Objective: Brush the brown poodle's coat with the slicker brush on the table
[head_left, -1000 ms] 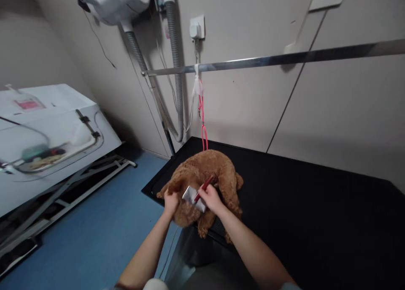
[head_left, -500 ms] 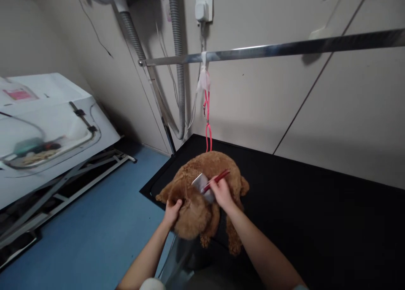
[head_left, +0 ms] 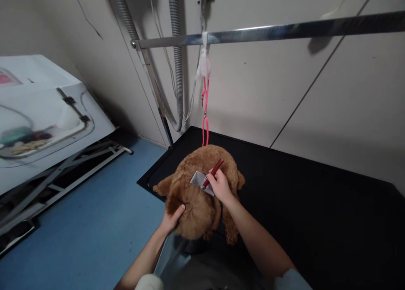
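Note:
A curly brown dog (head_left: 205, 159) is on the black grooming table (head_left: 284, 205), its head toward me. My left hand (head_left: 172, 219) grips the side of the dog's head, thumb on top of the fur and the other fingers hidden beneath. In my right hand (head_left: 220, 188) is a slicker brush (head_left: 217, 166) with a dark red handle, the fingers closed round it. The brush's pale rectangular head rests against the fur at the dog's neck, just behind the head.
A metal bar (head_left: 253, 33) crosses above the table, with a pink grooming loop (head_left: 205, 127) hanging behind the dog. Grey ribbed hoses (head_left: 177, 70) run down the wall. At left stands a white tub (head_left: 66, 112) on a metal frame, above blue floor (head_left: 95, 222).
The brush handle has tilted more upright, and its head stays at the neck. The dog's head has turned slightly under my left hand. My view has shifted a little downward.

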The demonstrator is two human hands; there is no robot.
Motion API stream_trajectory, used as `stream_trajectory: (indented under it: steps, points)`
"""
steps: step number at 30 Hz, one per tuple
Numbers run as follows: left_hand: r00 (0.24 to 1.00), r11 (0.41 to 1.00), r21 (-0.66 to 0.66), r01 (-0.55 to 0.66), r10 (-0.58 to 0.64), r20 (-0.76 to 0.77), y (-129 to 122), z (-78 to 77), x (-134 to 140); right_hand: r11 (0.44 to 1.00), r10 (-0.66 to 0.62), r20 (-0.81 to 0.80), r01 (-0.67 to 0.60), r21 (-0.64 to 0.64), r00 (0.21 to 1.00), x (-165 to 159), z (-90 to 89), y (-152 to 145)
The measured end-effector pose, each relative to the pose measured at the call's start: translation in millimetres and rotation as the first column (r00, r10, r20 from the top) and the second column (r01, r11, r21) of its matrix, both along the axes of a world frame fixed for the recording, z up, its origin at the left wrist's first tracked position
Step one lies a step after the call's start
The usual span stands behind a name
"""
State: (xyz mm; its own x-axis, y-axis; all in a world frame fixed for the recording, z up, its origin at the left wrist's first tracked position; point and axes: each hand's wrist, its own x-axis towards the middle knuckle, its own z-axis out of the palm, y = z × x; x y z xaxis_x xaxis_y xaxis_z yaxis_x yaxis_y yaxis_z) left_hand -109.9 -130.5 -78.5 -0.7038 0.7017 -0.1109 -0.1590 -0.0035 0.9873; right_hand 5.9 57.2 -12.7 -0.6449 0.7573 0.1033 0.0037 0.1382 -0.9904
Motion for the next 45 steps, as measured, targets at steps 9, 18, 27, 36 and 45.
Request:
stream_trajectory:
  steps: [9, 18, 27, 36, 45]
  points:
    - [0.997, 0.998, 0.052, 0.036, -0.039, 0.06, 12, 4.0, 6, 0.958, -0.219, -0.059, 0.226, 0.176, 0.974, -7, 19.2, 17]
    - [0.999, 0.998, 0.042, 0.045, -0.046, 0.022, 31, 7.5, -3, 0.979, -0.028, -0.007, 0.028, 0.202, 1.0, -12, 31.5, 35]
    - [0.998, 0.998, 0.027, -0.064, 0.064, 0.0, 41, 9.0, 1, 0.964, 0.151, 0.063, -0.161, 0.211, 0.987, -29, 29.4, 43]
    - [0.998, 0.997, 0.034, -0.068, 0.068, 0.013, 51, 16.5, -2, 0.979, 0.121, 0.072, -0.131, 0.156, 0.99, -47, 30.7, 41]
    - [0.983, 0.998, 0.007, -0.069, 0.067, 0.172, 46, 12.7, -6, 0.974, 0.174, 0.107, -0.187, 0.125, 0.979, -46, 26.9, 55]
